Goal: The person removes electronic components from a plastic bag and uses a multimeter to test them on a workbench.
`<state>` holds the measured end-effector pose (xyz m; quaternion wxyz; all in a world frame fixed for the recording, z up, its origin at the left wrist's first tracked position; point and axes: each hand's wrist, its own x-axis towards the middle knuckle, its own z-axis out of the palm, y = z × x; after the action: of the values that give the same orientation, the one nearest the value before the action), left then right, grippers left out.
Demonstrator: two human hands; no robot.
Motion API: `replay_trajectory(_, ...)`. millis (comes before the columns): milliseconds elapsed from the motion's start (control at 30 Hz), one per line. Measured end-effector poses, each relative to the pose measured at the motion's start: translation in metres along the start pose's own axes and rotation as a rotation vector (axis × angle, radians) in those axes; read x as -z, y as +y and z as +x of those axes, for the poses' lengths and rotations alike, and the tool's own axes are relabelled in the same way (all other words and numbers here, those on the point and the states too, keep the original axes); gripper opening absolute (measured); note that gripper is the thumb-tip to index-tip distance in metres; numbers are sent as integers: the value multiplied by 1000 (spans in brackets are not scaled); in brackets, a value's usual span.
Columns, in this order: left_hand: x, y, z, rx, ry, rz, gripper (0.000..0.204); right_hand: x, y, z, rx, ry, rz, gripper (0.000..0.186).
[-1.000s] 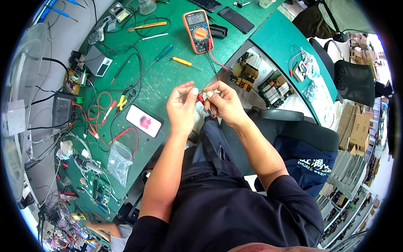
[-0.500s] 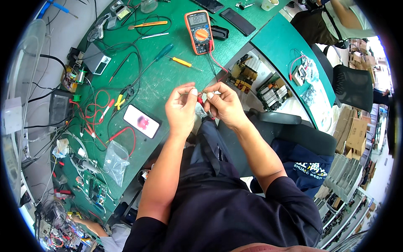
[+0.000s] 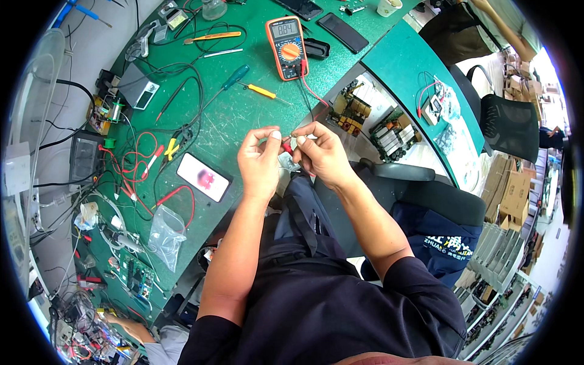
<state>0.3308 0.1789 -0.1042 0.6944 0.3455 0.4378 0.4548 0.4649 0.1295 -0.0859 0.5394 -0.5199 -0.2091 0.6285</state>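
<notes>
My left hand [image 3: 260,159] and my right hand [image 3: 322,158] meet near the bench edge, thumbs and fingertips pinched on small pieces I cannot clearly make out. A red test probe [image 3: 287,147] shows between them, with leads running toward an orange multimeter [image 3: 287,45], whose display is lit. A small pale item [image 3: 287,161] hangs just under my fingers, partly hidden. Left of my left hand a phone [image 3: 204,177] lies with its screen lit. A yellow-handled screwdriver [image 3: 261,91] lies above my hands.
The green bench [image 3: 213,121] holds cables, pliers [image 3: 176,143], a plastic bag [image 3: 167,237] and circuit boards [image 3: 137,277]. To the right are a second bench [image 3: 389,58], a chair [image 3: 441,204] with a navy jacket, and shelves. Other people's arms show at upper right [image 3: 505,24] and lower left [image 3: 137,328].
Both my hands have shifted slightly down and left in the view, still held together in a pinch. The other person at upper right has moved their arm.
</notes>
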Motion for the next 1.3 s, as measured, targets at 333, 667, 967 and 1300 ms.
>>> replay_trajectory(333, -1, 0, 0, 31, 12, 6, 9, 2, 2, 3, -12, 18, -13, 13)
replay_trajectory(667, 4, 2, 5, 89, 143, -131, 13, 2, 10, -1, 371, 72, -861, 34)
replay_trajectory(967, 39, 5, -2, 68, 252, -242, 15, -21, 8, -2, 75, -198, -989, 25)
replay_trajectory(1300, 119, 38, 1, 51, 566, -558, 11, -67, 37, 28, 117, -320, -824, 46)
